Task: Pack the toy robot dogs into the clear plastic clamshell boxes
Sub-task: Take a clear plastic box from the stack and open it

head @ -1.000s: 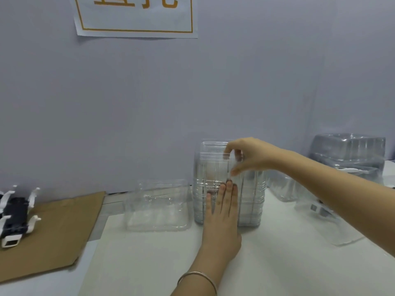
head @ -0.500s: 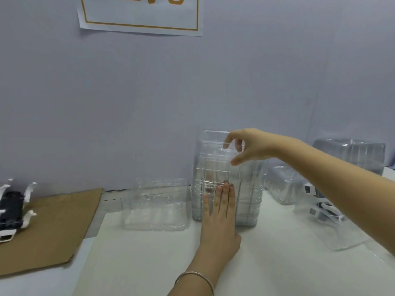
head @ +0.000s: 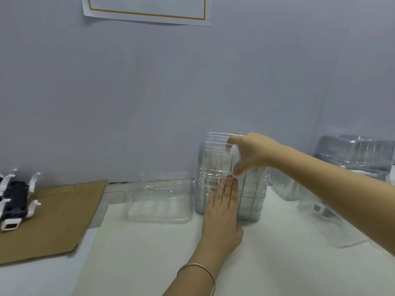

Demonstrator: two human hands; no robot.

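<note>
Left hand: the left hand [head: 222, 212] lies flat, palm down, its fingers [head: 229, 189] pressed together and straight, tips against the front of a tall stack of clear clamshell boxes [head: 213, 174].
Right hand: the right hand [head: 252, 153] reaches in from the right; thumb and forefinger appear to pinch the top box's edge, though clear plastic makes the contact hard to judge.
Stack: upright on the white desk [head: 149, 253], directly beyond the left fingertips.
Open clamshell box [head: 159, 197]: just left of the left fingers, empty.
Toy robot dog [head: 15, 199]: black body, white legs, far left of both hands, on a sheet of brown cardboard [head: 59, 214].
Packed boxes [head: 354, 154]: behind the right forearm.
Wrist: a thin bracelet [head: 198, 272] circles the left wrist.
</note>
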